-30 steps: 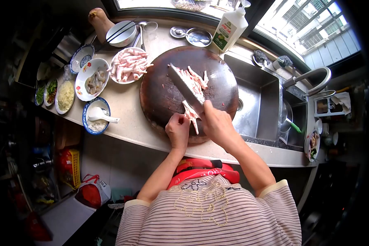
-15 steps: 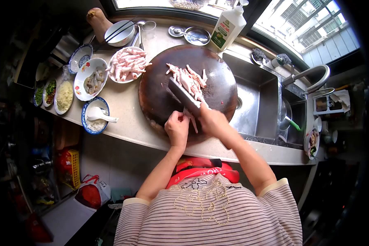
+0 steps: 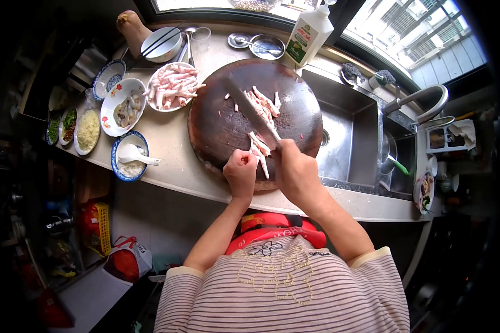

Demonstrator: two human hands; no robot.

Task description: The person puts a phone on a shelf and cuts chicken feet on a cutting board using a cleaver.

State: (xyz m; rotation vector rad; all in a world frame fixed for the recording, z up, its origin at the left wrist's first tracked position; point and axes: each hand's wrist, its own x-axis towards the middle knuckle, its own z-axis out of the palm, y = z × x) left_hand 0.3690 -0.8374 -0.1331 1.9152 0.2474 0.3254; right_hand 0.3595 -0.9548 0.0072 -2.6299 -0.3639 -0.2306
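A round dark chopping board (image 3: 216, 125) lies on the counter. My right hand (image 3: 295, 169) grips the handle of a cleaver (image 3: 253, 112), its blade pointing up and left above the board. Beside the blade, at the near edge, one chicken foot (image 3: 259, 154) lies on the wood. My left hand (image 3: 241, 171) is closed right next to that foot; whether its fingers pinch anything is hidden. Cut chicken feet pieces (image 3: 266, 104) form a pile beyond the blade, partly covered by it. More whole feet fill a white bowl (image 3: 174, 89) left of the board.
Left on the counter are a shrimp bowl (image 3: 110, 119), a blue-rimmed bowl (image 3: 114, 161) with a white spoon and small dishes. A white pump bottle (image 3: 308, 38) stands behind the board. To the right is a metal sink (image 3: 347, 133) with a faucet (image 3: 428, 111).
The cleaver went down and left toward the near foot, then rose again with my right hand. My left hand has stayed nearly in place.
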